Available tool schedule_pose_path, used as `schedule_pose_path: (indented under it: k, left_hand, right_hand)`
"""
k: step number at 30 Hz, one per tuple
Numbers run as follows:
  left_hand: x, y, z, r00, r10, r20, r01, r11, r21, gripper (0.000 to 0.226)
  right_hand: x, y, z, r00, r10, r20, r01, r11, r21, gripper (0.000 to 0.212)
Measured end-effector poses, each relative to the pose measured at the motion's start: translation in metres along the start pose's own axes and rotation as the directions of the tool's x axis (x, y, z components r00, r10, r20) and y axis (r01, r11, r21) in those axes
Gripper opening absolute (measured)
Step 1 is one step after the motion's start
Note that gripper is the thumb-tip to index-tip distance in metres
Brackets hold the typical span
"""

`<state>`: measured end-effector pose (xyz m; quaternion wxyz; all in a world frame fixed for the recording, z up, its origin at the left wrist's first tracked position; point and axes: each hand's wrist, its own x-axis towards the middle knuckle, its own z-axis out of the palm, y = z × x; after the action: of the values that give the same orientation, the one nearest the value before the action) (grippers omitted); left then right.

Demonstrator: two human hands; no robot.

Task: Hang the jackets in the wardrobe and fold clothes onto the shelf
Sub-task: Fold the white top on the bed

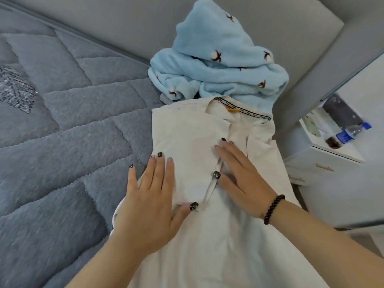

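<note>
white cotton shirt (187,142) lies on the grey quilted bed (72,132); left hand (149,194) and right hand (243,175) press flat, fingers straight, smoothing it for folding.

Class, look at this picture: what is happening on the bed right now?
A person is smoothing a white shirt laid on a grey quilted bed. The left hand and right hand both press flat on it, fingers straight, near the button placket. A crumpled light blue fleece garment lies just beyond the collar, not yet folded.
</note>
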<state>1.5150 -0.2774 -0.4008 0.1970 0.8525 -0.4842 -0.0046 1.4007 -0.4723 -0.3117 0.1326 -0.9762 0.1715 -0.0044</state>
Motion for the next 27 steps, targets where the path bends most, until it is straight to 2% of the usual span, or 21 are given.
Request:
schedule_pose_path:
  k: [5, 7, 8, 9, 11, 13, 16, 19, 22, 24, 25, 27]
  left_hand:
    - [-0.003, 0.003, -0.005, 0.99, -0.047, -0.132, 0.013, 0.97, -0.242, 0.067]
    - [-0.004, 0.007, -0.006, 0.987, -0.047, -0.157, 0.008, 0.971, -0.239, 0.061]
    - [-0.006, 0.009, -0.008, 0.986, -0.039, -0.161, -0.002, 0.969, -0.246, 0.058]
    - [-0.006, 0.011, -0.01, 0.985, -0.033, -0.169, -0.013, 0.964, -0.264, 0.057]
    - [-0.008, 0.015, -0.015, 0.978, -0.08, -0.193, 0.011, 0.943, -0.334, 0.056]
    - [0.001, 0.02, -0.027, 0.961, -0.188, -0.205, 0.077, 0.888, -0.454, 0.052]
    - [0.045, 0.039, -0.054, 0.92, -0.354, -0.168, 0.196, 0.788, -0.583, 0.036]
    - [0.121, 0.06, -0.082, 0.921, -0.37, -0.125, 0.213, 0.744, -0.633, 0.043]
    - [0.191, 0.067, -0.08, 0.936, -0.346, -0.063, 0.268, 0.818, -0.509, 0.052]
    - [0.212, 0.068, -0.061, 0.936, -0.35, -0.039, 0.312, 0.874, -0.372, 0.059]
    - [0.214, 0.07, -0.047, 0.941, -0.335, -0.036, 0.304, 0.891, -0.338, 0.061]
    - [0.209, 0.074, -0.016, 0.958, -0.281, -0.056, 0.249, 0.914, -0.319, 0.062]
  right_hand:
    - [-0.066, 0.04, -0.022, 0.966, 0.229, -0.122, -0.195, 0.951, 0.24, 0.048]
    - [-0.072, 0.054, -0.034, 0.919, 0.338, -0.203, -0.247, 0.894, 0.373, 0.035]
    - [-0.074, 0.06, -0.039, 0.876, 0.421, -0.234, -0.27, 0.831, 0.487, 0.029]
    - [-0.076, 0.066, -0.045, 0.833, 0.503, -0.231, -0.287, 0.749, 0.597, 0.025]
    - [-0.083, 0.077, -0.053, 0.777, 0.615, -0.136, -0.341, 0.592, 0.73, 0.024]
    - [-0.09, 0.088, -0.063, 0.777, 0.629, -0.039, -0.392, 0.531, 0.751, 0.021]
    - [-0.086, 0.097, -0.078, 0.777, 0.629, 0.013, -0.454, 0.547, 0.704, 0.009]
    - [-0.064, 0.1, -0.093, 0.754, 0.651, -0.094, -0.391, 0.558, 0.732, 0.016]
    - [-0.026, 0.106, -0.101, 0.692, 0.683, -0.234, -0.28, 0.553, 0.785, 0.022]
    - [0.003, 0.114, -0.101, 0.666, 0.69, -0.284, -0.27, 0.577, 0.771, 0.02]
    - [0.018, 0.119, -0.098, 0.674, 0.674, -0.302, -0.287, 0.616, 0.734, 0.019]
    - [0.044, 0.13, -0.086, 0.748, 0.596, -0.292, -0.329, 0.715, 0.617, 0.015]
